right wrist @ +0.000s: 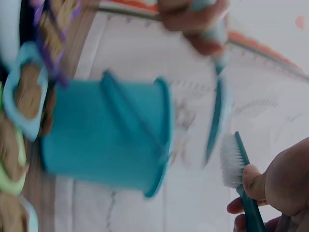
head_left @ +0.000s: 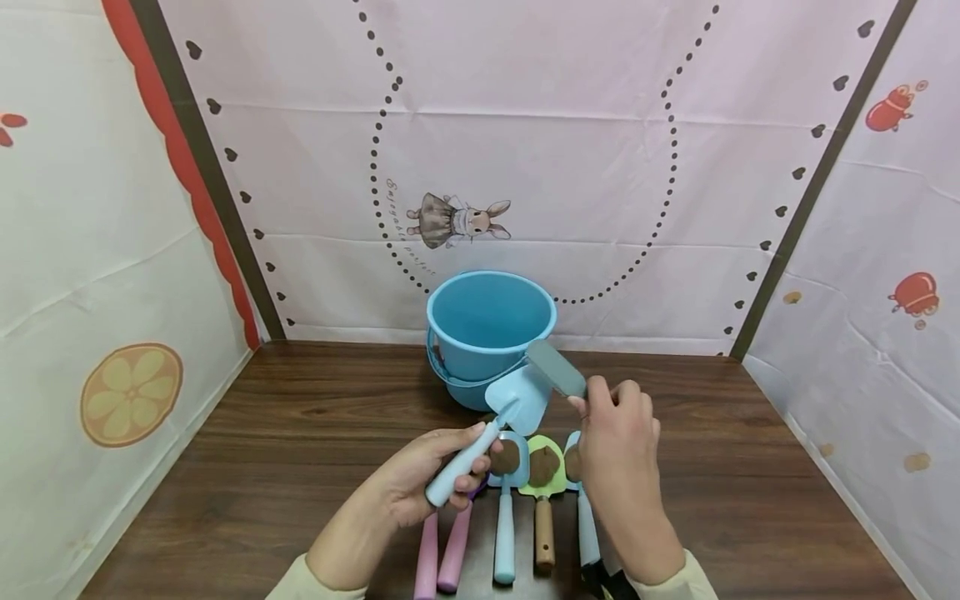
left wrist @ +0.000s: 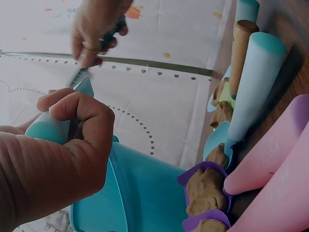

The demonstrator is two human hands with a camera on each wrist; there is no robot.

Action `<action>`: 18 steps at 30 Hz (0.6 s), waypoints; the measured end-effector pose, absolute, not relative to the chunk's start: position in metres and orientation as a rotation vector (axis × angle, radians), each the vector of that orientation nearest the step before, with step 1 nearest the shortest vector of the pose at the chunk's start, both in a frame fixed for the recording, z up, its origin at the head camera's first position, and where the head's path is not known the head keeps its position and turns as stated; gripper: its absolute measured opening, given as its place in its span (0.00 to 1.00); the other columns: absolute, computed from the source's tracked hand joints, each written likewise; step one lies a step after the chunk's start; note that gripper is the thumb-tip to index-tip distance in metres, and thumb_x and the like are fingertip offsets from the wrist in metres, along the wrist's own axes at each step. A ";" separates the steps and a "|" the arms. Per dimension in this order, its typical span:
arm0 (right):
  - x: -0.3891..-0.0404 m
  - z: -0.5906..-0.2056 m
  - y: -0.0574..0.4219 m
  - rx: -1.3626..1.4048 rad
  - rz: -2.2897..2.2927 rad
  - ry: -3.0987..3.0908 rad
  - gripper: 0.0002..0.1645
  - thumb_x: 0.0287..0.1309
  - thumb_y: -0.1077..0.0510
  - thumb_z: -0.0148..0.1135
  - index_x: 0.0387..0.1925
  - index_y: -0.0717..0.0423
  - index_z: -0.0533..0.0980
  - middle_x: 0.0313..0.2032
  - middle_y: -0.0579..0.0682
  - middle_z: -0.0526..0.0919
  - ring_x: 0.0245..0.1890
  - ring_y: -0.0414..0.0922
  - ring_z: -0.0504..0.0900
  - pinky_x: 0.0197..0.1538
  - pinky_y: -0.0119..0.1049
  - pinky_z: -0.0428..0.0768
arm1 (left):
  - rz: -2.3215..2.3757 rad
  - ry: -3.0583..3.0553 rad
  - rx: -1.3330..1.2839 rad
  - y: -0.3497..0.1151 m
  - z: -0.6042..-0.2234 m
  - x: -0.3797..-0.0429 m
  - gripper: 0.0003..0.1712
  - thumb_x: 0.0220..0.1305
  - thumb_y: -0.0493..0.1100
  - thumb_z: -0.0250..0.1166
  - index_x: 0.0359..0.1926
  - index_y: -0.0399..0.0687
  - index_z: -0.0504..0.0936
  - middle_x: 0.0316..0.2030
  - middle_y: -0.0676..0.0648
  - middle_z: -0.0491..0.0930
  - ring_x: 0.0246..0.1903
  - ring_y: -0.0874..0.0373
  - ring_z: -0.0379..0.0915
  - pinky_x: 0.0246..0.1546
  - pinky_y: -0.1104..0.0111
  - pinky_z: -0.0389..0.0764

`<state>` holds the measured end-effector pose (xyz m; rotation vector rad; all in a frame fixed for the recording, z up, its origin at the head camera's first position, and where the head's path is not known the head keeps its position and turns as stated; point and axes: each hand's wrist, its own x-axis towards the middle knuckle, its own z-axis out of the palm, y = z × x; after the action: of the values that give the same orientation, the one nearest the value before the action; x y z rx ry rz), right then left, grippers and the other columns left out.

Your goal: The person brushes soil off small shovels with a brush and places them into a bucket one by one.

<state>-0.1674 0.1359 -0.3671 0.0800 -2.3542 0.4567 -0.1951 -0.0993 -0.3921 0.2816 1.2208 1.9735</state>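
My left hand (head_left: 408, 479) grips the pale blue handle of a small toy shovel (head_left: 522, 400), its blade tilted up in front of the bucket. My right hand (head_left: 622, 458) holds a teal brush (head_left: 557, 368) by its handle, just right of the blade. White bristles show on the brush (right wrist: 233, 162) in the right wrist view, facing the shovel; whether they touch it I cannot tell. Behind both hands stands a blue bucket (head_left: 472, 364) with its handle hanging down. Its inside bottom is hidden.
Several shovels lie in a row below my hands, carrying brown lumps: a blue shovel (head_left: 506, 533), a green shovel (head_left: 543, 525) with a wooden handle, another blue shovel (head_left: 588, 525), and purple shovels (left wrist: 193, 170) with pink handles. A printed cloth (head_left: 600, 183) hangs behind the dark wooden table (head_left: 315, 417).
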 end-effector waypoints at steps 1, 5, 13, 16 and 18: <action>-0.164 -0.366 0.131 0.121 0.458 -2.343 0.16 0.64 0.50 0.65 0.41 0.60 0.76 0.28 0.55 0.68 0.27 0.51 0.66 0.28 0.41 0.62 | 1.981 1.221 0.280 -0.100 -0.392 -0.195 0.20 0.80 0.56 0.49 0.47 0.46 0.78 0.28 0.54 0.74 0.20 0.67 0.66 0.21 0.75 0.68; -0.148 -0.369 0.106 0.336 0.421 -2.299 0.16 0.65 0.47 0.63 0.35 0.56 0.74 0.26 0.49 0.65 0.26 0.46 0.63 0.28 0.37 0.60 | 2.016 1.205 0.283 -0.102 -0.393 -0.196 0.19 0.80 0.53 0.48 0.46 0.43 0.75 0.28 0.53 0.72 0.21 0.66 0.65 0.21 0.75 0.68; -0.150 -0.371 0.107 0.270 0.428 -2.353 0.14 0.63 0.49 0.66 0.37 0.56 0.76 0.27 0.50 0.65 0.26 0.45 0.63 0.28 0.37 0.59 | 2.012 1.187 0.290 -0.100 -0.393 -0.197 0.19 0.79 0.55 0.50 0.47 0.44 0.76 0.28 0.53 0.72 0.20 0.67 0.65 0.21 0.76 0.67; -0.160 -0.370 0.124 0.169 0.440 -2.359 0.14 0.63 0.51 0.67 0.39 0.58 0.76 0.27 0.53 0.67 0.25 0.48 0.64 0.27 0.38 0.60 | 1.979 1.203 0.284 -0.100 -0.392 -0.197 0.20 0.79 0.56 0.50 0.48 0.45 0.76 0.27 0.54 0.73 0.20 0.67 0.65 0.20 0.75 0.67; -0.165 -0.370 0.134 0.114 0.441 -2.353 0.15 0.64 0.51 0.66 0.40 0.60 0.77 0.27 0.55 0.67 0.25 0.49 0.64 0.26 0.39 0.60 | 1.961 1.215 0.289 -0.100 -0.392 -0.196 0.20 0.79 0.56 0.50 0.48 0.45 0.76 0.26 0.54 0.73 0.19 0.67 0.66 0.20 0.75 0.67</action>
<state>-0.1649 0.1345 -0.3698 0.1145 -2.3528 0.4405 -0.1956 -0.0996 -0.3921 0.2894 1.2145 1.9612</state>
